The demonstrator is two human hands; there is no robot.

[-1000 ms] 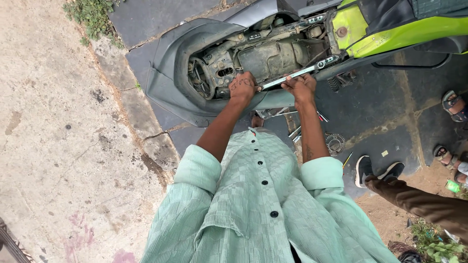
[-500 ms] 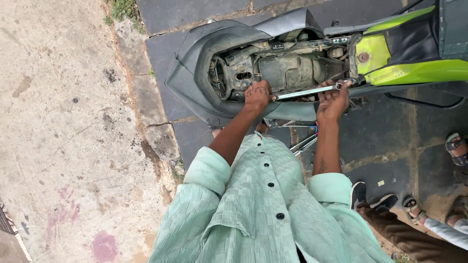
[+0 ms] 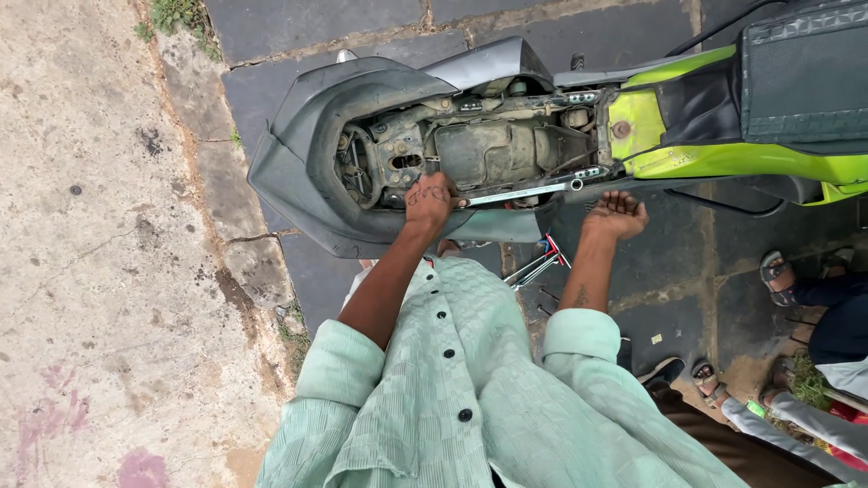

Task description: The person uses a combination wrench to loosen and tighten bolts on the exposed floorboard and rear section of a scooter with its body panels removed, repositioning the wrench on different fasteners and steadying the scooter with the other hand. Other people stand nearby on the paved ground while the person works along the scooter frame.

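A grey and lime-green scooter (image 3: 696,154) stands on dark paving with its seat off, so the dirty engine bay (image 3: 488,149) lies exposed. A long silver wrench (image 3: 529,192) lies along the bay's near edge. My left hand (image 3: 429,199) is closed around the wrench's left end. Just below the wrench's ring end, my right hand (image 3: 617,213) hangs free of it with the fingers loosely apart, close to the scooter's side panel. My pale green shirt fills the bottom of the view.
Several hand tools, one with a red grip (image 3: 542,262), lie on the paving under my arms. Other people's sandalled feet (image 3: 776,271) and legs stand at the right and lower right. Rough concrete ground (image 3: 99,271) lies to the left.
My right hand has come off the wrench's right end and dropped just below it. My left hand stays on the left end. The view has shifted, showing more of the scooter.
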